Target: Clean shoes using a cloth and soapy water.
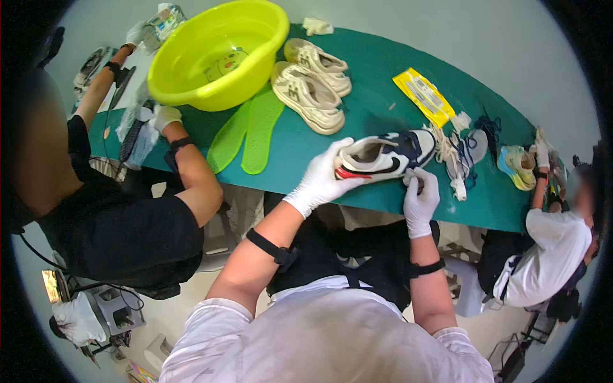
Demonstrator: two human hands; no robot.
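A white and navy Nike sneaker (378,160) with a black swoosh and a red patch at the heel is held over the green table. My left hand (323,177), in a white glove, grips its heel end. My gloved right hand (421,196) is at the sole side near the toe, with thumb and fingertips pinched around something small and dark that I cannot make out. Beyond the toe lie loose cream shoelaces (445,151) and a greyish shoe piece with navy laces (462,158). A yellow packet (424,97) bearing writing lies farther back.
A yellow-green basin (273,57), two cream sneakers (309,98) and green insoles (261,131) occupy the left of the green table (383,198). A crumpled white cloth (317,27) lies at the back. Co-workers sit on both sides; a multicoloured shoe (517,167) is at right.
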